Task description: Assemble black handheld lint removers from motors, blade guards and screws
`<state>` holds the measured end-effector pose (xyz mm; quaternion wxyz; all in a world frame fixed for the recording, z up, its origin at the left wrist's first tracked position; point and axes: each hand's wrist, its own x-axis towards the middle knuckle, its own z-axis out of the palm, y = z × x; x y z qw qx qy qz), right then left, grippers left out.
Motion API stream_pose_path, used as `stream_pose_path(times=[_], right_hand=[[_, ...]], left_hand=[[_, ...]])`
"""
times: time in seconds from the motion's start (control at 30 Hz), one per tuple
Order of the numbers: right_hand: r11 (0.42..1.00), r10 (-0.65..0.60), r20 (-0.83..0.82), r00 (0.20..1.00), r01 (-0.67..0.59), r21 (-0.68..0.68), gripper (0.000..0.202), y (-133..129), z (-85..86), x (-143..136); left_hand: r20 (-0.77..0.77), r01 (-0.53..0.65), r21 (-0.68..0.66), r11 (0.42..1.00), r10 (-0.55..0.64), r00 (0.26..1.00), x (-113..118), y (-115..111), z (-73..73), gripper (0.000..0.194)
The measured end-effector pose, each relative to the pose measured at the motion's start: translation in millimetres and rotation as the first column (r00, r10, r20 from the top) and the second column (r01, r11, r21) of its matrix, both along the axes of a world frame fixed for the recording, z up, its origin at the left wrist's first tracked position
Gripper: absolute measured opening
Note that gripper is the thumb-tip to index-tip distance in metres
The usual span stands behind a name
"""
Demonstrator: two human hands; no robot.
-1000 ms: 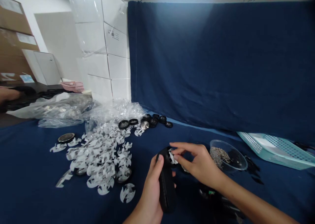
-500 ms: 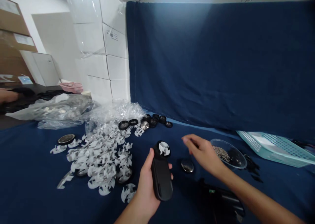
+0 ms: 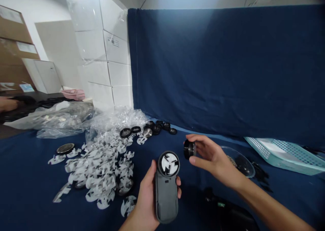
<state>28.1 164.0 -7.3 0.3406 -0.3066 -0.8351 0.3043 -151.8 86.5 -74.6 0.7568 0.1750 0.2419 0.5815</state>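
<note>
My left hand point(image 3: 144, 197) is wrapped round a black handheld device point(image 3: 166, 200), which stands nearly upright with its round head at the top. Inside that head sits a white three-armed disc point(image 3: 169, 163). To the right, my right hand point(image 3: 215, 156) pinches a round black cap point(image 3: 189, 149) on edge between thumb and fingers, a short way from the device's head. Left of my left hand lies a heap of white plastic pieces point(image 3: 99, 170), shaped like the disc in the head.
Several black rings and caps point(image 3: 157, 126) lie at the back. A clear bowl point(image 3: 250, 168) of small metal parts and a teal basket point(image 3: 284, 160) stand right. A black object point(image 3: 231, 210) lies front right. Clear plastic bags point(image 3: 116, 119) and another person's hand point(image 3: 8, 104) are left.
My right hand now holds the round cap; the shiny disc that lay on the cloth below it is gone from there. The device has turned so its head faces me more.
</note>
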Motion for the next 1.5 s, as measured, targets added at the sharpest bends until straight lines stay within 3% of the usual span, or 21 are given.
stream_pose_path(times=[0.07, 0.13, 0.23, 0.33, 0.43, 0.6, 0.67, 0.73, 0.8, 0.83, 0.9, 1.0, 1.03, 1.13, 1.17, 1.2, 1.27, 1.3, 1.37, 1.43, 1.5], right_hand=[[0.997, 0.059, -0.090, 0.994, -0.054, 0.049, 0.041, -15.1, 14.0, -2.2], [0.987, 0.104, -0.063, 0.993, -0.095, 0.129, 0.049, -28.2, 20.1, -5.9], [0.953, 0.106, 0.137, 0.985, -0.140, 0.270, 0.061, -36.6, 20.2, -11.6], [0.919, 0.126, 0.296, 0.947, -0.224, 0.325, 0.057, -32.7, 20.6, -13.9], [0.882, 0.223, 0.359, 0.906, -0.344, 0.321, 0.054, -25.6, 29.1, -11.5], [0.732, 0.412, 0.505, 0.759, -0.605, 0.312, 0.057, -21.4, 49.8, -1.6], [0.707, 0.421, 0.547, 0.723, -0.640, 0.302, 0.056, -21.9, 49.8, 0.9], [0.789, 0.345, 0.458, 0.819, -0.517, 0.330, 0.047, -23.3, 41.8, -0.4], [0.931, 0.132, 0.281, 0.951, -0.216, 0.295, 0.046, -26.2, 28.6, -5.9], [0.972, 0.001, 0.203, 0.979, -0.049, 0.230, 0.046, -28.1, 21.7, -9.6], [0.987, -0.139, 0.108, 0.984, 0.129, 0.096, 0.045, -32.4, 11.0, -16.9], [0.999, -0.044, 0.033, 0.999, 0.044, -0.011, 0.055, -37.8, 6.2, -21.7], [0.994, 0.009, 0.043, 0.999, -0.004, -0.114, 0.055, -38.6, 7.0, -21.2], [0.854, 0.080, 0.140, 0.987, 0.005, -0.521, 0.062, -37.7, 11.5, -16.2], [0.847, 0.062, 0.148, 0.987, 0.026, -0.530, 0.064, -36.3, 12.9, -14.7], [0.889, 0.047, 0.136, 0.990, 0.020, -0.458, 0.065, -34.7, 14.0, -13.8], [0.984, 0.038, 0.070, 0.997, -0.025, -0.176, 0.068, -31.1, 14.7, -14.3], [0.992, 0.061, 0.055, 0.997, -0.055, -0.110, 0.066, -29.5, 14.3, -15.5], [0.974, 0.116, 0.094, 0.989, -0.094, -0.208, 0.048, -26.9, 12.0, -18.8], [0.935, 0.092, 0.139, 0.986, -0.037, -0.353, 0.057, -25.6, 9.0, -21.2], [0.939, 0.068, 0.097, 0.993, -0.031, -0.342, 0.057, -25.6, 7.0, -21.4]], left_hand=[[-0.020, -0.013, -0.048, 0.999, 0.012, 1.000, 0.8, -0.4, -0.1, 0.060], [-0.046, -0.043, -0.101, 0.994, 0.038, 0.998, 2.4, -1.8, 0.5, 0.056], [-0.079, -0.108, -0.150, 0.983, 0.097, 0.992, 6.2, -5.6, 3.4, 0.046], [-0.104, -0.127, -0.166, 0.978, 0.111, 0.988, 9.1, -9.3, 7.5, 0.043], [-0.122, -0.067, -0.173, 0.983, 0.046, 0.992, 7.3, -10.9, 9.9, 0.054], [-0.236, 0.125, -0.259, 0.958, -0.189, 0.953, -1.1, -12.5, 11.3, 0.071], [-0.279, 0.165, -0.303, 0.939, -0.252, 0.926, 0.1, -15.0, 13.4, 0.073], [-0.322, 0.099, -0.286, 0.953, -0.193, 0.927, 5.2, -18.6, 16.4, 0.069], [-0.377, -0.050, -0.190, 0.980, -0.026, 0.926, 11.2, -22.1, 19.2, 0.061], [-0.402, -0.131, -0.124, 0.984, 0.071, 0.913, 13.5, -23.3, 20.3, 0.058], [-0.433, -0.234, -0.012, 0.972, 0.206, 0.878, 15.2, -23.9, 21.1, 0.059], [-0.475, -0.299, 0.056, 0.953, 0.289, 0.832, 10.9, -20.9, 20.0, 0.056], [-0.492, -0.318, 0.067, 0.946, 0.309, 0.814, 8.7, -19.4, 19.5, 0.056], [-0.527, -0.363, 0.088, 0.928, 0.353, 0.773, 3.4, -15.6, 19.6, 0.054], [-0.531, -0.362, 0.085, 0.928, 0.349, 0.772, 2.8, -15.1, 20.4, 0.055], [-0.531, -0.354, 0.083, 0.932, 0.342, 0.776, 2.8, -15.2, 21.5, 0.055], [-0.534, -0.339, 0.084, 0.937, 0.329, 0.779, 4.5, -16.9, 24.3, 0.054], [-0.539, -0.349, 0.092, 0.933, 0.341, 0.770, 5.8, -18.3, 25.8, 0.053], [-0.546, -0.403, 0.126, 0.907, 0.402, 0.735, 8.4, -21.2, 28.6, 0.053], [-0.553, -0.441, 0.142, 0.886, 0.440, 0.707, 9.8, -23.2, 30.5, 0.054], [-0.565, -0.428, 0.139, 0.893, 0.427, 0.706, 8.8, -23.3, 30.6, 0.055]])
